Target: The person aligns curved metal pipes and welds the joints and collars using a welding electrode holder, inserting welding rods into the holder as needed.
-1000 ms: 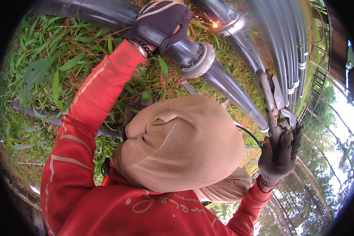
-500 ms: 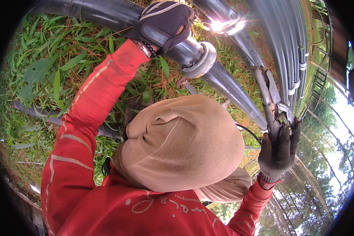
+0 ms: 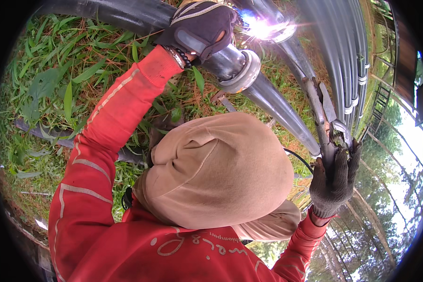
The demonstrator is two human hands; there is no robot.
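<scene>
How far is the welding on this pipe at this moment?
Done: the flanged pipe lies in place. In hand: the left hand steadies it, the right hand grips the electrode holder, and the arc burns. Left: glare hides how much seam remains.

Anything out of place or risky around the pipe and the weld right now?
Nothing looks broken or askew. The left hand rests on the dark pipe beside its flange, very close to the bright welding arc. The right hand grips the electrode holder. Dry grass lies below the sparks.

Red sleeve (image 3: 103,127), tan hood (image 3: 221,174)
</scene>
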